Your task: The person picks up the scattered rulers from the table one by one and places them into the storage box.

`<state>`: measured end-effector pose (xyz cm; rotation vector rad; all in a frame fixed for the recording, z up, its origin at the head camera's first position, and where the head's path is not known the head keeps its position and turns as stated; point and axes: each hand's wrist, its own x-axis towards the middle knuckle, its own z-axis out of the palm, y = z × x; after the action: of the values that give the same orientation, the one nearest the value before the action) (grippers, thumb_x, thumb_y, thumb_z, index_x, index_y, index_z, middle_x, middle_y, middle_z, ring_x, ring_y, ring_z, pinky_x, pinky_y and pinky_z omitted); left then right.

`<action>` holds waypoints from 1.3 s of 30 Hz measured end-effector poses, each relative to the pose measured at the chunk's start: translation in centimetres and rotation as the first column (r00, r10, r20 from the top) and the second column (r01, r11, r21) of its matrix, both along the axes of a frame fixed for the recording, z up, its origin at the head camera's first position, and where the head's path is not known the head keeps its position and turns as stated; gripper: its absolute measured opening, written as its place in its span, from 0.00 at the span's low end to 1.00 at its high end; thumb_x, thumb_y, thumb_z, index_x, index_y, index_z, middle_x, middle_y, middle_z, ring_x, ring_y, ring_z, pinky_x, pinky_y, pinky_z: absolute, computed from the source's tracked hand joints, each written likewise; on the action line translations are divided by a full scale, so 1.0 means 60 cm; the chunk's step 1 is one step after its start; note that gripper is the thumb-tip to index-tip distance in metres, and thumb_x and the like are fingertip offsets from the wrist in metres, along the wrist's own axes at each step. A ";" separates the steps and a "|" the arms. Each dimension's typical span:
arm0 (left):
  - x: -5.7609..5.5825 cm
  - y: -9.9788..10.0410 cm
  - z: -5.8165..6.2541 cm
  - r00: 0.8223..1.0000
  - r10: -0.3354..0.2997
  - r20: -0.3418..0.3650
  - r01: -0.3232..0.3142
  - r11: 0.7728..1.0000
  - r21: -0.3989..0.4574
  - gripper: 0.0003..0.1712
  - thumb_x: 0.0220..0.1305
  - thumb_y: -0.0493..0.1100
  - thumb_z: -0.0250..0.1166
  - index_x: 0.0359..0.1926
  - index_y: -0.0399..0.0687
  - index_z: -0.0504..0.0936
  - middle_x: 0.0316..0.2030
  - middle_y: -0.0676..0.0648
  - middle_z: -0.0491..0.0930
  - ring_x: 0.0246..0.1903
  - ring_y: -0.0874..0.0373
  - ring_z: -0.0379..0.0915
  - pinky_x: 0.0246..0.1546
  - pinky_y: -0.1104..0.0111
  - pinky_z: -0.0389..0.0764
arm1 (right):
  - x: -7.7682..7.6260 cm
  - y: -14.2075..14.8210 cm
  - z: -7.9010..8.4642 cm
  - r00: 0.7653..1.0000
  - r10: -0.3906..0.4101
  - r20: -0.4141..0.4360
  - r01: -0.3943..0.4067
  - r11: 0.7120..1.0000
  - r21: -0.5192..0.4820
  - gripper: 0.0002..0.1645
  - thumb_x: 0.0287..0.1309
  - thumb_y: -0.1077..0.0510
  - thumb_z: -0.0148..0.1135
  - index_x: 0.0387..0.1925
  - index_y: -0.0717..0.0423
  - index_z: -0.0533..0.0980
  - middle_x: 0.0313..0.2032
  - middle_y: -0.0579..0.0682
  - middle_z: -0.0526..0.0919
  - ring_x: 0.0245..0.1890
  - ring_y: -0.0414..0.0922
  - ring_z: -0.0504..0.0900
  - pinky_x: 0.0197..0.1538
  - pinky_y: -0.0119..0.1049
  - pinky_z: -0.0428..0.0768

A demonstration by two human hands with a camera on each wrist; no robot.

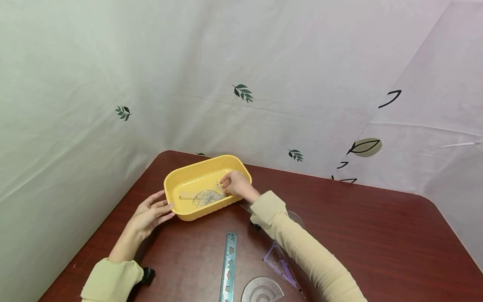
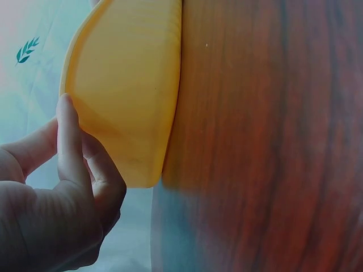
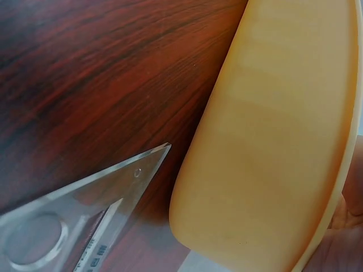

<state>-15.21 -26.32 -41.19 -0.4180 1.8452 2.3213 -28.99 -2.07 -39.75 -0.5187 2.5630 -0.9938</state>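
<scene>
The left hand [image 1: 148,214], fingers extended, should steady the yellow tray [image 1: 198,173]; whether the right hand [image 1: 237,184] grips anything inside is indeterminable.

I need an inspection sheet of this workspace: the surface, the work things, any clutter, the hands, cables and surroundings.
Surface: reddish-brown table with wood grain.
Job's things: yellow box holding a clear ruler and a protractor; outside it, a blue ruler, a half-round protractor, a purple-edged triangle and a clear triangle beside the box.
Clutter: small black object by the left cuff, not identifiable.
Hands: left hand touches the box's rim; right hand is inside the box, its grip unclear.
Cables: nothing seen.
Surroundings: pale cloth with leaf prints behind the table.
</scene>
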 end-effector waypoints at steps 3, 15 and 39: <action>0.000 0.000 0.000 1.000 0.000 -0.002 0.000 1.000 0.003 0.50 0.62 0.30 0.62 0.74 0.39 0.38 0.39 0.54 0.77 0.36 0.64 0.82 0.41 0.72 0.85 | 0.001 0.000 0.001 1.000 0.001 -0.015 -0.001 1.000 0.009 0.14 0.49 0.68 0.70 0.41 0.59 0.83 0.36 0.52 0.88 0.42 0.47 0.83 0.38 0.25 0.81; -0.001 0.006 0.001 1.000 0.000 0.007 0.000 1.000 -0.025 0.50 0.63 0.30 0.62 0.74 0.39 0.38 0.41 0.53 0.75 0.36 0.64 0.82 0.41 0.72 0.85 | 0.006 0.013 -0.001 0.993 0.050 -0.111 -0.060 0.995 -0.083 0.13 0.54 0.68 0.64 0.43 0.60 0.82 0.40 0.54 0.86 0.42 0.48 0.84 0.39 0.27 0.81; -0.001 -0.001 -0.008 1.000 0.016 0.006 -0.016 1.000 -0.002 0.49 0.61 0.30 0.63 0.74 0.40 0.41 0.40 0.54 0.76 0.35 0.63 0.82 0.40 0.71 0.86 | 0.041 0.068 0.024 0.955 0.061 -0.291 -0.142 0.953 -0.267 0.15 0.50 0.60 0.73 0.39 0.62 0.80 0.32 0.52 0.83 0.31 0.43 0.82 0.35 0.26 0.81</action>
<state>-15.27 -26.35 -41.68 -0.4405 1.8480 2.3261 -26.56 2.00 -38.34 -0.9220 2.6086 -1.3475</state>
